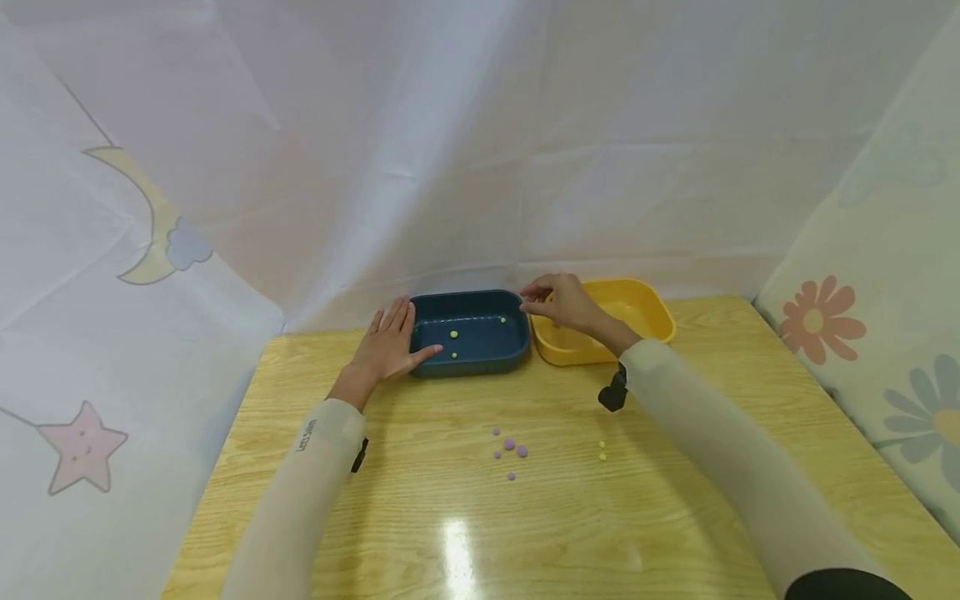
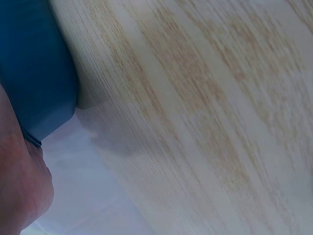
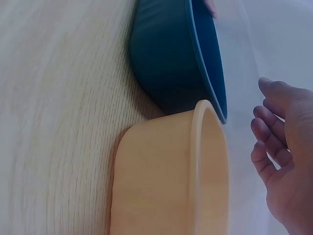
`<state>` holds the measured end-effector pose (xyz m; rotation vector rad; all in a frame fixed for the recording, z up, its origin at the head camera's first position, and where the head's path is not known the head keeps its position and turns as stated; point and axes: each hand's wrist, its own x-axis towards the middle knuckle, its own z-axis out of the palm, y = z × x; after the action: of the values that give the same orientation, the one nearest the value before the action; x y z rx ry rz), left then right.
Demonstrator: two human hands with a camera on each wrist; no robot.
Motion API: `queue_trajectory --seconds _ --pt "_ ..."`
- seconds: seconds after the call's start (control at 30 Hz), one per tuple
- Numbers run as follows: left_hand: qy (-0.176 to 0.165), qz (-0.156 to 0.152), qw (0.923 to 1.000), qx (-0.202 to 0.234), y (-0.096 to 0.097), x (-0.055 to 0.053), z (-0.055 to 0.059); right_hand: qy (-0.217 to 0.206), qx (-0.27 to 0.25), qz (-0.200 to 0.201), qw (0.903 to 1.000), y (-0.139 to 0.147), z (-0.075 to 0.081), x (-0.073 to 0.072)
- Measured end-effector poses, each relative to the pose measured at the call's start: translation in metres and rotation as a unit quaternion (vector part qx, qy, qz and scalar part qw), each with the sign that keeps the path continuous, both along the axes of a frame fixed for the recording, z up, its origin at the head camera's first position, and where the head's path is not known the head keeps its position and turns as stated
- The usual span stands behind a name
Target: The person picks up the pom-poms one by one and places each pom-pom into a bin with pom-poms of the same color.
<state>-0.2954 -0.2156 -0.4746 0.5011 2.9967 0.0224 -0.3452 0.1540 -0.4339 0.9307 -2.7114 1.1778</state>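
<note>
Off-white sleeves [image 1: 720,442], black wrist cameras [image 1: 613,395]

Place: a screened corner; whether home or studio was not clear.
Sheets [image 1: 450,150]: enclosed three sides, with printed moon [image 1: 163,218] and flowers [image 1: 813,321].
Table [image 1: 570,533]: showed wood grain.

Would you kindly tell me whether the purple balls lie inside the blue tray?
No, the purple balls lie on the wooden table.

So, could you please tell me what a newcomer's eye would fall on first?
Probably the dark blue tray and yellow tray, side by side at the back of the table. Next, the left hand at the blue one's left end, the right hand over the yellow one's left end, and purple balls mid-table.
</note>
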Motion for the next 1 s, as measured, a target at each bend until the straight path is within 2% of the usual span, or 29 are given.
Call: queue_trajectory --seconds 0.1,0.3,0.57,0.7,1.0 --pt "-0.002 -0.002 1.0 0.004 -0.001 -0.001 0.0 0.008 0.001 0.017 0.9998 0.003 0.003 0.007" --pt "0.001 0.0 1.0 -0.005 -0.002 -0.001 0.0 0.053 0.024 0.046 0.9973 0.004 0.009 0.019" --pt "0.003 -0.004 1.0 0.003 -0.001 0.001 0.001 0.07 0.029 0.107 0.9913 0.008 0.011 0.042" --pt "0.006 -0.003 1.0 0.002 -0.001 0.002 0.001 0.068 0.035 0.129 0.9887 0.012 0.01 0.052" --pt "0.01 -0.001 0.9999 0.006 0.001 0.004 0.002 0.035 0.049 0.166 0.9844 0.029 0.007 0.077"
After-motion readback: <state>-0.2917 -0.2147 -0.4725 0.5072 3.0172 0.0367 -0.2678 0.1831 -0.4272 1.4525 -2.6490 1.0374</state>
